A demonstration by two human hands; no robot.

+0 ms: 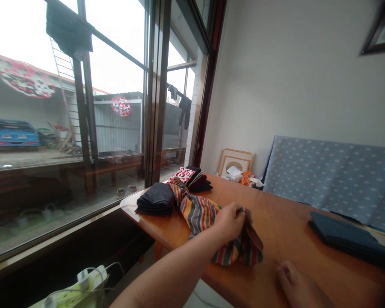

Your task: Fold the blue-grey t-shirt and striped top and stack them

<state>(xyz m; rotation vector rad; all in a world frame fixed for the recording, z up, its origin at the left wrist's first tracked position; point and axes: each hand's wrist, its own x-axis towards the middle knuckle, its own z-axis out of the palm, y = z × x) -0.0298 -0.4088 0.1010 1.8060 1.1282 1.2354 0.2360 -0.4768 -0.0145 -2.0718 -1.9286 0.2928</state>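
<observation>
The striped garment [200,214] has its edge gripped in the fingers of the left hand [231,220], the rest trailing across the table toward the window. The right hand [298,282] is near the table's front edge, fingers curled, how tightly I cannot tell. One striped garment, two dark folded stacks [155,197] [349,237], one mixed pile [202,184]. The wooden table [272,209] stands by a large window [118,132] and pale wall [276,77]
</observation>
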